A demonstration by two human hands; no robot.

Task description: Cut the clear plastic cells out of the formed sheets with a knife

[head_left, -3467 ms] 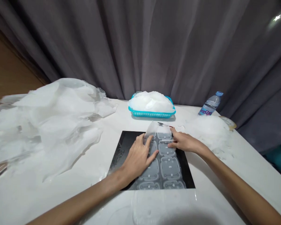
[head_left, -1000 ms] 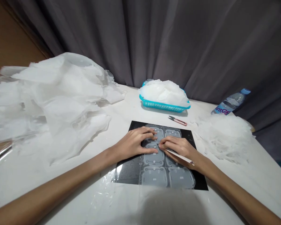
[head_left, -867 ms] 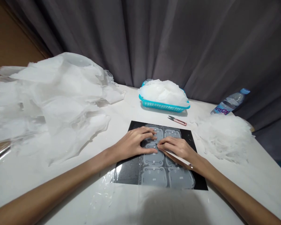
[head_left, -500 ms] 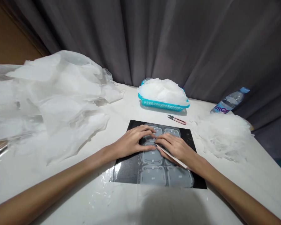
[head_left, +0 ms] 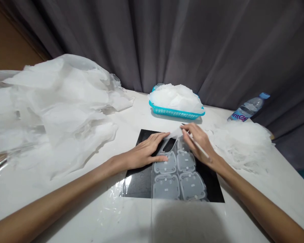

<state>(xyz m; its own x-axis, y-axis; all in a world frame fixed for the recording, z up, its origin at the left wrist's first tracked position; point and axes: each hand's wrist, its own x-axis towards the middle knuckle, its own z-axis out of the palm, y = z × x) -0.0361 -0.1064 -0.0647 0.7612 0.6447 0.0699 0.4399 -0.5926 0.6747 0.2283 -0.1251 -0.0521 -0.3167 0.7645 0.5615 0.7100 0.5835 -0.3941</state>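
Observation:
A translucent plastic sheet (head_left: 166,187) with rows of rounded-square outlines lies on a black mat (head_left: 139,184). My left hand (head_left: 145,152) rests flat on the sheet's left side, fingers stretched out and thumb apart. At the far edge, my right hand (head_left: 199,141) is closed, with a slim whitish stick-like tool (head_left: 202,152) lying along the palm. Its fingertips are at a lifted, stretched strip of film (head_left: 176,133); whether they pinch it directly or through the tool I cannot tell. A cut-out gap in the sheet shows black between the hands.
Crumpled white translucent film (head_left: 66,98) is heaped at the left. A turquoise basket (head_left: 177,113) full of white pieces stands at the back. On the right are film scraps (head_left: 243,145) and a water bottle (head_left: 247,109). The thread snips (head_left: 182,124) are mostly hidden behind my right hand.
My right hand has moved away from me, up to the mat's far edge, pulling up film. The sheet has shifted and a gap shows in it. My left hand has flattened, fingers straighter.

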